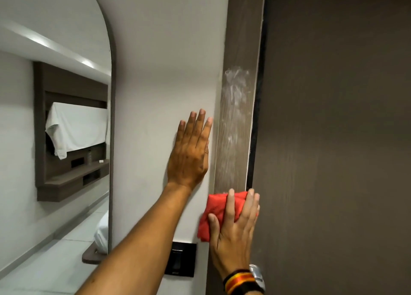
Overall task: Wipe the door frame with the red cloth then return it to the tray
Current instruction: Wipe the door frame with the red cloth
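The right hand (235, 225), fingers spread, presses the bunched red cloth (216, 214) flat against the wooden door frame (238, 121), while the left hand (189, 152) rests open-palmed on the wall (164, 61) beside it.

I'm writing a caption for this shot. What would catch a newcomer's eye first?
The red cloth stands out, pressed to the door frame low in the view by the right hand. Above it, whitish smears streak the frame. The left hand lies flat on the wall, beside an arched mirror.
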